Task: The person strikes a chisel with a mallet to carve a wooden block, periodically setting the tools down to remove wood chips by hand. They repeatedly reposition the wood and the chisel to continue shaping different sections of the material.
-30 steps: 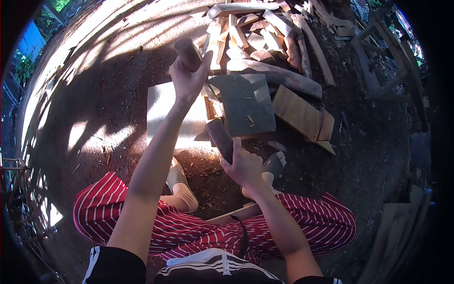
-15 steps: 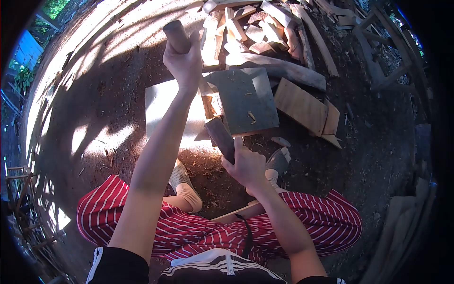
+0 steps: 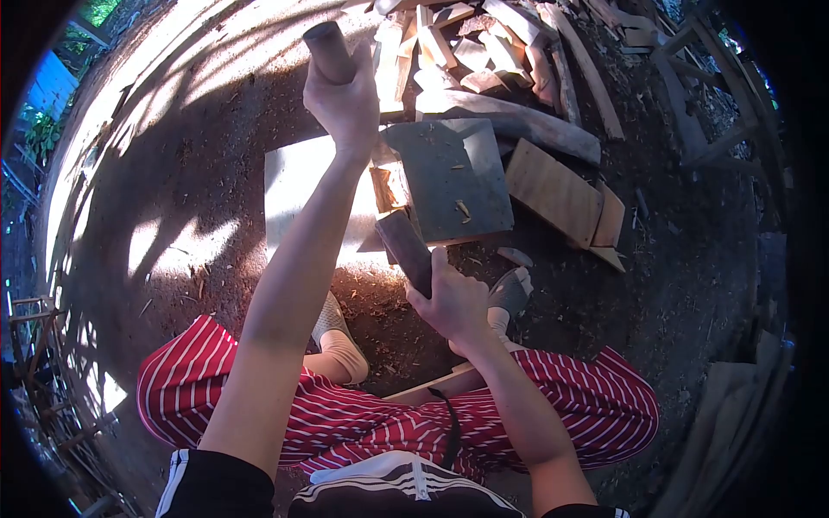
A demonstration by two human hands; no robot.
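Note:
My left hand (image 3: 343, 104) is closed around a thick, round, dark wooden stick (image 3: 330, 50), raised over the far part of a low work surface. The stick's end juts out past the thumb side. Nearer to me, my right hand (image 3: 453, 298) grips a dark brown, blocky bar (image 3: 404, 246) that slants up and to the left. Its far end overlaps the near end of a pale, rough piece of split wood (image 3: 393, 186). That wood lies between a sunlit board (image 3: 294, 194) and a grey board (image 3: 458, 177). Wood chips (image 3: 464, 210) lie on the grey board.
A pile of split wood (image 3: 484, 56) lies beyond the boards, with a curved log (image 3: 535, 129) in front. Plywood pieces (image 3: 553, 192) rest at the right. My feet (image 3: 511, 292) are close to the boards' near edge. A wooden frame (image 3: 708, 104) stands far right.
My left hand and its stick have moved slightly right and up. My right hand and the dark bar have hardly shifted.

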